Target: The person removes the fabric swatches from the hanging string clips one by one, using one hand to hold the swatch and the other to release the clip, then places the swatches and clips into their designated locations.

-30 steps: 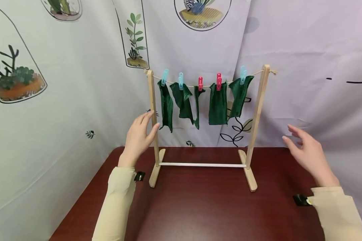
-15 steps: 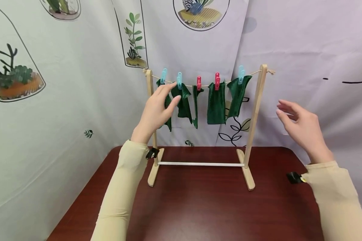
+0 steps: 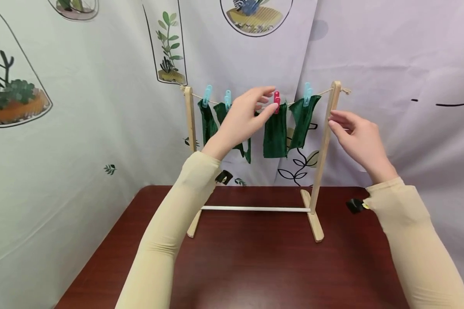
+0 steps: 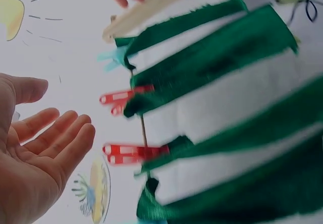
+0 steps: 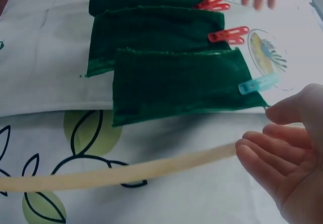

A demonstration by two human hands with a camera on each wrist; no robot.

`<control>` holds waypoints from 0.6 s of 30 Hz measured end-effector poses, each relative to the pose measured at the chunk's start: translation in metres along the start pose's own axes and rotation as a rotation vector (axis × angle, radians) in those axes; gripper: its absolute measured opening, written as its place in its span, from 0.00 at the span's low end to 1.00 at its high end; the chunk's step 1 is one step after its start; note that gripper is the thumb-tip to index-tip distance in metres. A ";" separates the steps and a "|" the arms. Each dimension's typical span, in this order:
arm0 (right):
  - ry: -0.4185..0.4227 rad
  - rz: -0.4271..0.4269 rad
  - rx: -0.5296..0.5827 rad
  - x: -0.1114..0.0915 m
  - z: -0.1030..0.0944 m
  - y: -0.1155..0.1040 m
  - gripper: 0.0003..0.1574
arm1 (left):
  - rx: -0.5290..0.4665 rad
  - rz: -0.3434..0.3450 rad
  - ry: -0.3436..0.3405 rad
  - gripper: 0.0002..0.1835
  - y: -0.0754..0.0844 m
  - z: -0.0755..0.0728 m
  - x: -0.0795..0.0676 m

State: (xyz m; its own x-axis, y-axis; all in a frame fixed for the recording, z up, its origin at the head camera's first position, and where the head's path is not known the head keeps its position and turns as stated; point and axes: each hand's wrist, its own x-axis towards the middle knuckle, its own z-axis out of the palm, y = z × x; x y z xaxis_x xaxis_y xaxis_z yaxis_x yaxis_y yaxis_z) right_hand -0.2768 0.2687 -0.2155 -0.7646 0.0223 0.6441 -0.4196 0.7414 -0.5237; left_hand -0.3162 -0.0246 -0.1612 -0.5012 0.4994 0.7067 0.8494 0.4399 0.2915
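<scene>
Evidently, the left hand (image 3: 241, 113) holds nothing: fingers slightly bent, thumb set well away, a wide gap between. From the head it overlaps a red clothespin (image 3: 277, 99); the left wrist view shows it apart from the pins. The right hand (image 3: 358, 136) is also unladen, thumb and fingertips in a narrower gap, just beside the right post (image 3: 325, 146); cannot tell whether they touch it.

Beyond the fingers, five green cloths (image 3: 275, 135) hang from the cord (image 3: 325, 91), each pinned near its upper end, so each drops free below. Two pins are red, three light blue, one light blue pin (image 3: 307, 94) nearest the right post. The cord dips between the posts, presumably under the load. Its tied ends at the post tops appear to keep it up.

Lower down, a white rod (image 3: 255, 209) joins the uprights, likely as a brace; wooden feet (image 3: 312, 216) lie crosswise under them, likely against tipping.

The stand sits toward the far edge of a dark red-brown table (image 3: 255, 266), its surface faintly glossy. Behind, a pale backdrop cloth (image 3: 410, 68), creased, printed with potted plants and leaf sprigs, closes off the room.
</scene>
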 end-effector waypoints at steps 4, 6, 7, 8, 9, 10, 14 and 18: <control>-0.019 -0.006 0.000 0.009 0.005 -0.006 0.29 | -0.045 -0.031 -0.056 0.26 0.009 0.012 0.019; -0.042 0.000 0.005 0.011 0.007 -0.008 0.29 | -0.062 -0.046 -0.088 0.26 0.014 0.019 0.027; -0.058 0.005 0.008 0.012 0.007 -0.009 0.30 | -0.064 -0.056 -0.104 0.27 0.016 0.023 0.031; -0.073 0.007 0.010 0.013 0.007 -0.010 0.30 | -0.064 -0.070 -0.122 0.27 0.019 0.026 0.034; -0.086 0.009 0.012 0.014 0.007 -0.011 0.31 | -0.064 -0.081 -0.136 0.28 0.020 0.029 0.038; -0.095 0.011 0.009 0.015 0.008 -0.012 0.31 | -0.063 -0.093 -0.150 0.28 0.022 0.032 0.041; -0.096 0.002 -0.013 0.021 0.010 -0.016 0.32 | -0.055 -0.128 -0.180 0.29 0.024 0.041 0.052; -0.091 -0.005 -0.036 0.028 0.014 -0.019 0.32 | -0.065 -0.184 -0.169 0.30 0.022 0.046 0.062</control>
State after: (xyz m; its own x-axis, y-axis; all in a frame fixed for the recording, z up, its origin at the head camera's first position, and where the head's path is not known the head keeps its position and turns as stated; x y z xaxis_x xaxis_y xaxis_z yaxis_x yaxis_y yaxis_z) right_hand -0.2974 0.2457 -0.1948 -0.8047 -0.0410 0.5922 -0.4063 0.7654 -0.4991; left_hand -0.3363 0.0508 -0.1406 -0.6642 0.5352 0.5220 0.7475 0.4884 0.4503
